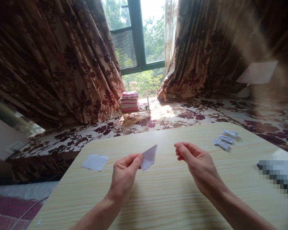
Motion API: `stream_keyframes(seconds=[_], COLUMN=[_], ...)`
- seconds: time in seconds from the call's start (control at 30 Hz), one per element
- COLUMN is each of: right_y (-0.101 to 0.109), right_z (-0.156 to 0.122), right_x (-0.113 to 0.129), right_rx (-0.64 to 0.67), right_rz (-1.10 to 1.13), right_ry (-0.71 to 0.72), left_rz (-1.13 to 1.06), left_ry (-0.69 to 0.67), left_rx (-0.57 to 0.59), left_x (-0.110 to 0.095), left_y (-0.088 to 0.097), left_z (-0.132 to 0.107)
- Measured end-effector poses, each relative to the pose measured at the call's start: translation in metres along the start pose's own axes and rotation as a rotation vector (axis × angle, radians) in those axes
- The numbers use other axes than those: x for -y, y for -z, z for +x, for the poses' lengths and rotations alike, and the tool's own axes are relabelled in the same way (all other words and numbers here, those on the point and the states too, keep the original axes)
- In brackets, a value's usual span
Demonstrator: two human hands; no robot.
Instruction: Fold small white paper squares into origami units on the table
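Observation:
A small piece of folded paper (149, 158) is pinched between the thumb and fingers of my left hand (126, 171), held above the table with its pointed corner up and to the right. To the right of it, and apart from it, is my right hand (198, 163). Its fingers are curled in against the thumb, and nothing shows between them. A flat sheet of paper (95, 162) lies on the table to the left of my left hand. Several small folded paper pieces (225, 139) lie together at the far right of the table.
The light wooden table (158, 198) has rounded far corners. A paper scrap (164, 142) lies near its far edge. A blurred-out object (280, 174) sits at the right. Beyond are a stack of striped cloths (130, 101), a lamp (256, 72) and patterned curtains (86, 64) by the window.

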State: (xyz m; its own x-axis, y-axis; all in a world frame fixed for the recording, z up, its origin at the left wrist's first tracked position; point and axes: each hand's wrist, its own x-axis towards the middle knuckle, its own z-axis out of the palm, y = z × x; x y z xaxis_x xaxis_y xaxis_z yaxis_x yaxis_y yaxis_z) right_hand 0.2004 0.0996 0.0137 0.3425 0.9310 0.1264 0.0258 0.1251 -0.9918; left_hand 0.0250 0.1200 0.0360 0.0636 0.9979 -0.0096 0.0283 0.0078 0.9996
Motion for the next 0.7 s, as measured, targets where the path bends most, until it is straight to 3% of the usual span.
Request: stream_keyframes(seconds=[0.07, 0.17, 0.43, 0.7], right_y=[-0.006, -0.018, -0.01, -0.013], right_z=[-0.006, -0.017, -0.016, -0.021], right_x=[0.0, 0.004, 0.009, 0.002], right_rx=[0.146, 0.367, 0.34, 0.412], right_rz=[0.013, 0.05, 0.086, -0.006], right_ry=[-0.06, -0.101, -0.101, -0.019], left_rz=[-0.109, -0.199, -0.022, 0.091], left_ry=[0.026, 0.022, 0.098, 0.088], left_rx=[-0.028, 0.017, 0.224, 0.268], left_x=[0.005, 0.01, 0.002, -0.008], left_y=[-0.002, -0.005, -0.004, -0.003], left_z=[0.001, -0.003, -0.01, -0.008])
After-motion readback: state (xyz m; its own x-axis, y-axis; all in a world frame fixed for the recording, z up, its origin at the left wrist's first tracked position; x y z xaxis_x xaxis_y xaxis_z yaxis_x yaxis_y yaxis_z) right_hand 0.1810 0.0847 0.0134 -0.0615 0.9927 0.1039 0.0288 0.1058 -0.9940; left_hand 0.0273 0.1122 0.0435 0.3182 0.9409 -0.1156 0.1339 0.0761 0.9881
